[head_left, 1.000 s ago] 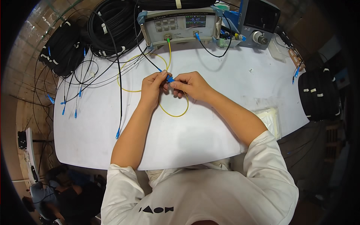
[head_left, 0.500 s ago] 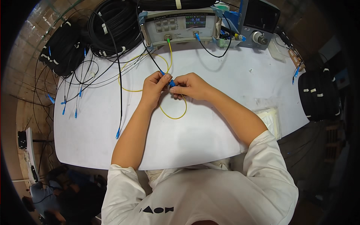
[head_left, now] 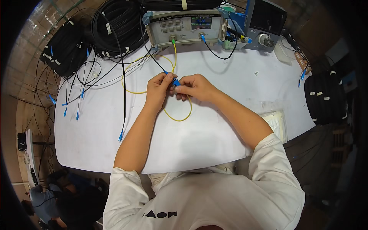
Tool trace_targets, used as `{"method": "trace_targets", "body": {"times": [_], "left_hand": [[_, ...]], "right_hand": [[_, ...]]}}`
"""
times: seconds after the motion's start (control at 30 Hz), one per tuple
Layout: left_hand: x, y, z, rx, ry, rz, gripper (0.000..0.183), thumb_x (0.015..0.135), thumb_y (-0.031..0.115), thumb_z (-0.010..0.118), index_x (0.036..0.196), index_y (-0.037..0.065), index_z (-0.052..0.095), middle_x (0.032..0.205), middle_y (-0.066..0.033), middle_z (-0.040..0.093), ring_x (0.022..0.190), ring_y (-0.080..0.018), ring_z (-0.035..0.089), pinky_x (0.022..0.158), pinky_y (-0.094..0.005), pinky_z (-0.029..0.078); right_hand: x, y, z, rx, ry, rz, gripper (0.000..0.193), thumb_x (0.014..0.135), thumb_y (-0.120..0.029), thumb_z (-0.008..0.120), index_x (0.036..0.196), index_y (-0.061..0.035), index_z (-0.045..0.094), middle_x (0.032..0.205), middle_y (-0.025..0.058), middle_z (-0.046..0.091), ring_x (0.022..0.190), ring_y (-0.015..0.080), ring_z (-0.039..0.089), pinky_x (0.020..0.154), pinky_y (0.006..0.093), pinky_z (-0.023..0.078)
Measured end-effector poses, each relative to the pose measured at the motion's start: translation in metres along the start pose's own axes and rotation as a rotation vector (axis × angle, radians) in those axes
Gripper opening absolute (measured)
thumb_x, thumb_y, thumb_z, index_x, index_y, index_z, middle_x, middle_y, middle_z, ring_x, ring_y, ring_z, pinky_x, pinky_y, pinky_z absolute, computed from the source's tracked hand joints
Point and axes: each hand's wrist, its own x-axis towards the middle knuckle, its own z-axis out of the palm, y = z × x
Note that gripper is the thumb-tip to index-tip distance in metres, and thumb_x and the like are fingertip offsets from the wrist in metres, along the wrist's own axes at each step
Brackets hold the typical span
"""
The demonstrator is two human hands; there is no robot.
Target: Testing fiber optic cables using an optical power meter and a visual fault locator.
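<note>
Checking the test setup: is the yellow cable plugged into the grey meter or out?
Plugged in: the yellow cable runs up into a front port on the grey meter.

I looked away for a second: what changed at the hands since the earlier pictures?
Barely anything. Both hands, left hand and right hand, stay pinched on the blue connector over the white table. The yellow cable loop and the meter stayed put.

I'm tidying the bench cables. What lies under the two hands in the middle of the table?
Under the left hand and right hand, a yellow cable loops on the white table. Both pinch a blue connector; the fingers hide its ends.
</note>
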Motion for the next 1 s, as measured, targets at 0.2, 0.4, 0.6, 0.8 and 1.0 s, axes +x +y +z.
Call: {"method": "trace_targets", "body": {"times": [0.2, 0.4, 0.6, 0.8, 1.0], "left_hand": [[-0.001, -0.005, 0.0, 0.04, 0.106, 0.068, 0.031, 0.095, 0.028, 0.067, 0.095, -0.003, 0.07, 0.079, -0.0046, 0.067, 0.066, -0.0093, 0.061, 0.06, -0.0221, 0.049], [0.004, 0.003, -0.003, -0.072, 0.194, 0.083, 0.033, 0.1, 0.035, 0.056, 0.096, 0.002, 0.058, 0.085, -0.0122, 0.069, 0.072, -0.0146, 0.068, 0.058, -0.0229, 0.055], [-0.001, -0.002, -0.007, -0.09, -0.056, 0.056, 0.034, 0.099, 0.03, 0.059, 0.107, -0.002, 0.067, 0.111, -0.0121, 0.068, 0.093, -0.0155, 0.065, 0.079, -0.0285, 0.056], [-0.002, -0.002, -0.007, -0.058, -0.104, 0.046, 0.033, 0.097, 0.024, 0.063, 0.112, -0.005, 0.068, 0.113, -0.0123, 0.068, 0.095, -0.0176, 0.065, 0.086, -0.0315, 0.054], [-0.003, -0.004, -0.002, -0.016, -0.059, 0.076, 0.033, 0.097, 0.023, 0.064, 0.111, -0.006, 0.069, 0.106, -0.0109, 0.07, 0.094, -0.0162, 0.064, 0.086, -0.0299, 0.052]], "right_hand": [[0.003, 0.0, 0.001, 0.059, 0.116, 0.025, 0.023, 0.097, -0.018, 0.062, 0.092, 0.0034, 0.067, 0.076, 0.0071, 0.068, 0.064, 0.0113, 0.062, 0.059, 0.0249, 0.052], [0.0, 0.004, 0.004, 0.103, 0.162, 0.014, 0.024, 0.096, -0.02, 0.064, 0.092, 0.0034, 0.067, 0.076, 0.0076, 0.068, 0.063, 0.011, 0.063, 0.059, 0.0241, 0.052], [0.004, 0.004, 0.003, 0.093, 0.292, 0.034, 0.023, 0.099, -0.02, 0.061, 0.1, 0.0022, 0.066, 0.08, 0.0071, 0.069, 0.066, 0.0119, 0.066, 0.061, 0.0237, 0.053], [0.004, 0.011, 0.008, 0.117, 0.244, -0.056, 0.018, 0.098, -0.013, 0.06, 0.101, 0.0043, 0.065, 0.076, 0.0066, 0.067, 0.062, 0.0106, 0.063, 0.058, 0.0238, 0.052], [0.006, 0.011, 0.008, 0.064, 0.257, -0.019, 0.019, 0.099, -0.016, 0.059, 0.098, 0.0024, 0.064, 0.077, 0.0068, 0.068, 0.065, 0.0124, 0.066, 0.058, 0.0233, 0.053]]}}
